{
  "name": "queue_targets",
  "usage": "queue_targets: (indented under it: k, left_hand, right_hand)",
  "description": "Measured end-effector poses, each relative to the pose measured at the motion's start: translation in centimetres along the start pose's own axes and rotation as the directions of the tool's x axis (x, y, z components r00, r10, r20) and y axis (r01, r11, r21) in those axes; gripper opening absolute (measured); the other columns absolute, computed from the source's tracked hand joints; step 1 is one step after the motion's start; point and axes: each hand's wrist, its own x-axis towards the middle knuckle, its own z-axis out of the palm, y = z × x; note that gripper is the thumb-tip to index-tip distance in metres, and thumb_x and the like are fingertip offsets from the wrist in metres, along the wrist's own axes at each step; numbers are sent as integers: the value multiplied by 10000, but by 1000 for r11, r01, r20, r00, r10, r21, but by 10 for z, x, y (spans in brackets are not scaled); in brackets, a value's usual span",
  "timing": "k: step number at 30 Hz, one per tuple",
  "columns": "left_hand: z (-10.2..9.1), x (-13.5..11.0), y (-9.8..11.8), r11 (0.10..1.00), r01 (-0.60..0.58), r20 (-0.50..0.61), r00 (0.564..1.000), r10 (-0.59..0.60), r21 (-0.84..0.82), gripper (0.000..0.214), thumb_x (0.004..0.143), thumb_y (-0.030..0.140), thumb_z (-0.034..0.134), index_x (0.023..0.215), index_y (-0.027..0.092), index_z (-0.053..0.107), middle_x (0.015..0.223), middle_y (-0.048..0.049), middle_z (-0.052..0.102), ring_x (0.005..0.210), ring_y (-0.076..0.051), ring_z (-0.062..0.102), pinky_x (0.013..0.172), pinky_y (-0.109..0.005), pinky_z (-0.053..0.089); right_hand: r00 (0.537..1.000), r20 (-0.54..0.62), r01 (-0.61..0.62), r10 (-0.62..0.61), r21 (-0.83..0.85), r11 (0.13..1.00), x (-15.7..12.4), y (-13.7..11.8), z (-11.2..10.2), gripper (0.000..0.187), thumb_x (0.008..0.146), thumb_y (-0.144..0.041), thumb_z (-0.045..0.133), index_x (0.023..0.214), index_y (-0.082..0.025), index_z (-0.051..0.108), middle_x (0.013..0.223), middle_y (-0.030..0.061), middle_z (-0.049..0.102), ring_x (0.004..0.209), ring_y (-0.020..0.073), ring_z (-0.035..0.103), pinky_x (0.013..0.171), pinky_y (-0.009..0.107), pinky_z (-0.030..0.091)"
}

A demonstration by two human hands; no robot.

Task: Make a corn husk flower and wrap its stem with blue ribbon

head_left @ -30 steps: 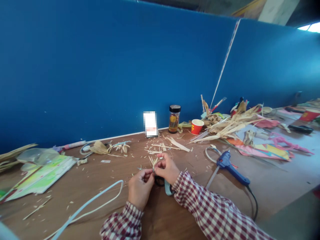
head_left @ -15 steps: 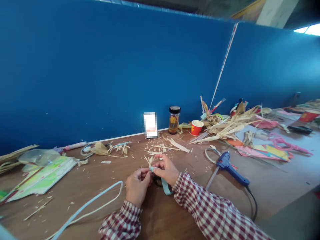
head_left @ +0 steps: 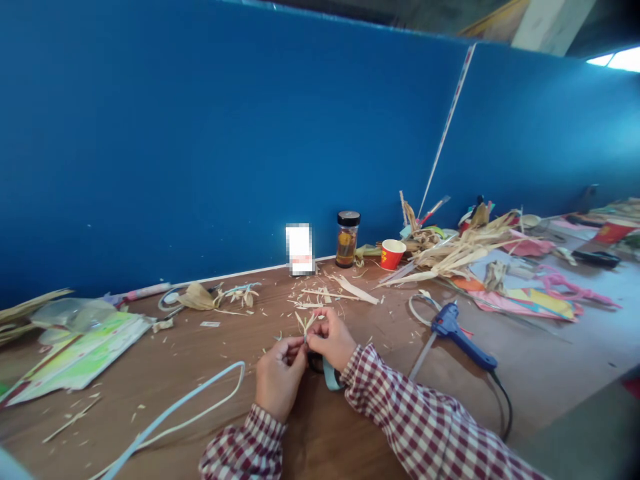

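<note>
Between my hands stands a small bundle of corn husk strips (head_left: pixel 305 324), its pale ends fanned out upward. My left hand (head_left: pixel 281 372) pinches the bundle's lower part from the left. From the right, my right hand (head_left: pixel 334 339) pinches it with thumb and fingertips. A light blue tape strip (head_left: pixel 331 376) hangs below the right hand. Beside it a dark round thing (head_left: pixel 316 363) is partly hidden under the fingers. Husk scraps (head_left: pixel 325 293) are scattered just beyond the hands.
A blue glue gun (head_left: pixel 463 337) with its cord lies at the right. Behind are a lidded jar (head_left: pixel 347 240), a red paper cup (head_left: pixel 393 255) and heaped husks (head_left: pixel 450 257). A pale blue looped strap (head_left: pixel 195 387) crosses the left front; green-patterned paper (head_left: pixel 95 360) lies farther left.
My right fingertips have closed in around the bundle's base, and the light blue piece at the pinch is now mostly covered. The left hand has shifted slightly to the right.
</note>
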Motion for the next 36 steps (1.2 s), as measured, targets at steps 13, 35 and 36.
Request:
queue_targets:
  k: [13, 35, 36]
  left_hand:
    - [-5, 5, 6, 991, 115, -27, 993, -117, -72, 378, 628, 436, 649, 813, 106, 647, 549, -2, 593, 424, -78, 483, 390, -176, 394]
    - [-6, 7, 4, 996, 88, -52, 995, -89, -7, 345, 642, 464, 601, 709, 127, 626, 482, 23, 551, 408, -85, 440, 402, -185, 319]
    - [-6, 7, 5, 995, 95, -59, 994, -95, -12, 354, 634, 473, 607, 704, 126, 626, 476, 26, 545, 401, -81, 431, 395, -183, 309]
  right_hand:
    - [999, 37, -22, 18, 103, 994, -1, -10, -3, 438, 618, -127, 601, 988, -201, 379, 614, -79, 546, 460, 55, 466, 449, 177, 365]
    - [992, 125, 4, -9, 38, 999, -6, -14, -2, 494, 673, -208, 628, 1102, -208, 381, 761, -3, 627, 628, 114, 593, 588, 249, 467]
    - [993, 121, 0, -4, 34, 999, -5, -14, -3, 510, 670, -211, 633, 1111, -210, 376, 767, -1, 629, 635, 117, 595, 592, 253, 468]
